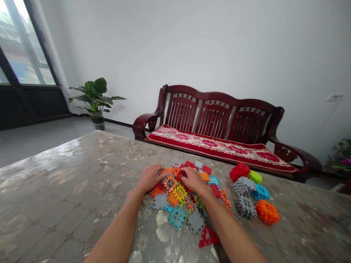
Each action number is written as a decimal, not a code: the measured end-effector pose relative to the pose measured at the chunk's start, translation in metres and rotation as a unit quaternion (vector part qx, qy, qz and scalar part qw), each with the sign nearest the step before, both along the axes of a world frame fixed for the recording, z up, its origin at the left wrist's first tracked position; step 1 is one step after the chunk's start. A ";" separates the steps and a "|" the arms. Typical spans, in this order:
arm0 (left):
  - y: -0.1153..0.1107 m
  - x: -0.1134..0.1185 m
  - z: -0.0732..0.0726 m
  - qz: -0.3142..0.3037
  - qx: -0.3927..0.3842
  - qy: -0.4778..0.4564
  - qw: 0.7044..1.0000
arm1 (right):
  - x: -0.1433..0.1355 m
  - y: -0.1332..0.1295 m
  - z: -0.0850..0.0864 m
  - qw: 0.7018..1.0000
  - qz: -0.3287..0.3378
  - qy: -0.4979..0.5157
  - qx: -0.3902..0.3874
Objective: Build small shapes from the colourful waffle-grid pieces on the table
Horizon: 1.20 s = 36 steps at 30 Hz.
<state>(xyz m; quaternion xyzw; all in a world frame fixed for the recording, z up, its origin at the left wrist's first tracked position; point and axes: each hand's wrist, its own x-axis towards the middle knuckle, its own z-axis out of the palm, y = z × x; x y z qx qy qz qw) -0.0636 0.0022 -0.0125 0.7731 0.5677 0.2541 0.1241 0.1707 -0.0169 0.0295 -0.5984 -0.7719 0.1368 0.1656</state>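
Observation:
A loose heap of plastic interlocking tiles in several colours lies on the table in front of me. My left hand (152, 178) rests at the heap's left side, thumb apart from the fingers, beside an orange frame tile (170, 183). Over the upper middle of the heap, my right hand (192, 179) reaches in with thumb and fingers apart, close to red tiles; its fingertips are partly hidden. Nearer to me lie a yellow frame tile (180, 193), a teal lattice tile (177, 217) and a grey solid tile (195, 221). Red tiles (207, 236) sit by my right forearm.
To the right stand sorted stacks: red (239, 171), lime (255, 177), blue (260, 192), grey (246, 207) and orange (267, 212). A patterned cloth (68, 197) covers the table. Behind it are a wooden bench (214, 113) and a potted plant (95, 96).

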 end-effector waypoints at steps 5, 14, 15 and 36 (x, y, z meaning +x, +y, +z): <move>0.007 -0.003 -0.003 -0.002 -0.003 -0.040 0.999 | 0.000 0.005 -0.003 1.000 -0.004 -0.012 -0.004; 0.008 -0.003 -0.003 0.016 -0.015 -0.072 0.997 | 0.012 0.000 0.012 1.000 -0.022 0.012 -0.001; 0.008 -0.003 -0.003 0.015 -0.016 -0.069 0.997 | 0.015 -0.003 0.013 0.999 -0.026 0.023 0.013; 0.009 -0.005 -0.002 0.009 -0.020 -0.059 0.998 | 0.066 -0.007 0.005 0.989 0.075 0.106 -0.076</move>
